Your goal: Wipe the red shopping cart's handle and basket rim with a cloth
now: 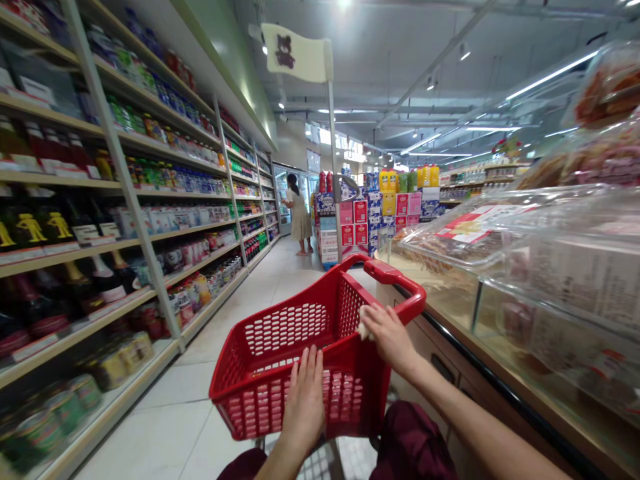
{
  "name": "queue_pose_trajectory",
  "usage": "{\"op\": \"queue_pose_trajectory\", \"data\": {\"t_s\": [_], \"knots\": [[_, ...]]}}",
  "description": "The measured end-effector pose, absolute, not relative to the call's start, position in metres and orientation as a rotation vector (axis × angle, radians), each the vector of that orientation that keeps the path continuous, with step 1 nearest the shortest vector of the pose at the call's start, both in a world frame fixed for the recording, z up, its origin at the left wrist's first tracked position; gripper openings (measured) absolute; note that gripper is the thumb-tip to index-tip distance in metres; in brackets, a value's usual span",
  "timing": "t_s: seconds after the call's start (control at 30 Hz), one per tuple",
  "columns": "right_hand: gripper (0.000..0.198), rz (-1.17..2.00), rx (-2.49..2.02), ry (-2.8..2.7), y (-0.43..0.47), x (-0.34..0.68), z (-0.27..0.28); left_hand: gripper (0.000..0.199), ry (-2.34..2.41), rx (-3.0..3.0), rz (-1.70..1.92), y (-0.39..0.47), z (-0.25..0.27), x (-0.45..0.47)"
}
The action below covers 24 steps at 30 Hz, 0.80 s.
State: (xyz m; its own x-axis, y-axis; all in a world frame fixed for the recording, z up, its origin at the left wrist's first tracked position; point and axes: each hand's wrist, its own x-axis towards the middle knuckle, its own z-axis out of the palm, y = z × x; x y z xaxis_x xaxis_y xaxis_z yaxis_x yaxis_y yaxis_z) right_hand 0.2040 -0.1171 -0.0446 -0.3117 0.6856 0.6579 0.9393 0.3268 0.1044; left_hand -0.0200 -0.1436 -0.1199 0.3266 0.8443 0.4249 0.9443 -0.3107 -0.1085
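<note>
A red plastic shopping cart (pixel 370 383) with perforated sides stands right before me, its basket turned sideways and its handle (pixel 413 293) at the right. My left hand (pixel 304 397) lies against the near side wall, fingers stretched upward to the rim. Higher up and to the right, my right hand (pixel 390 339) presses a crumpled white cloth or tissue (pixel 364 323) onto the basket's rim close to the handle end. The fingers of that hand are bent over the white piece and partly cover it. Through its holes the basket shows no goods inside.
Shelves (pixel 145 193) with bottles and cans run along the left. At the right is a counter (pixel 450 287) with clear packs of food. A pole with a bear sign (pixel 300 53) rises behind the cart. Farther off are stacked boxes (pixel 360 223) and a standing person (pixel 299 213).
</note>
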Motion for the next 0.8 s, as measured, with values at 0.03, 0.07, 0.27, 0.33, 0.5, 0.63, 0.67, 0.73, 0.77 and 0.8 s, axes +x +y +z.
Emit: {"op": "queue_pose_trajectory", "data": {"t_s": [0.03, 0.07, 0.27, 0.33, 0.5, 0.63, 0.67, 0.73, 0.77, 0.8], "knots": [[0.047, -0.668, -1.528, -2.008, -0.116, 0.214, -0.038, 0.078, -1.594, -2.262, -0.421, -0.143, -0.121, -0.019], [0.047, -0.681, -1.612, -1.924, -0.114, 0.222, -0.033, 0.078, -1.596, -2.262, -0.426, -0.143, -0.122, -0.018], [0.041, -0.700, -1.409, -2.030, -0.116, 0.187, -0.056, 0.076, -1.577, -2.227, -0.485, -0.141, -0.126, -0.018], [0.040, -0.657, -1.315, -2.159, -0.118, 0.172, -0.062, 0.077, -1.563, -2.247, -0.488, -0.141, -0.124, -0.021], [0.048, -0.616, -1.655, -1.953, -0.117, 0.206, -0.037, 0.078, -1.602, -2.344, -0.524, -0.143, -0.120, -0.020], [0.049, -0.508, -1.699, -1.974, -0.115, 0.201, -0.029, 0.071, -1.653, -2.389, -0.757, -0.144, -0.117, -0.013], [0.051, -0.434, -1.656, -2.029, -0.115, 0.190, -0.031, 0.067, -1.636, -2.397, -0.863, -0.143, -0.114, -0.009], [0.056, -0.248, -1.567, -2.094, -0.115, 0.169, -0.035, 0.059, -1.553, -2.420, -1.092, -0.140, -0.105, 0.003], [0.057, -0.152, -1.527, -2.099, -0.116, 0.162, -0.036, 0.055, -1.499, -2.438, -1.193, -0.137, -0.099, 0.011], [0.056, -0.069, -1.485, -2.094, -0.116, 0.158, -0.037, 0.052, -1.451, -2.456, -1.273, -0.133, -0.094, 0.022]]}}
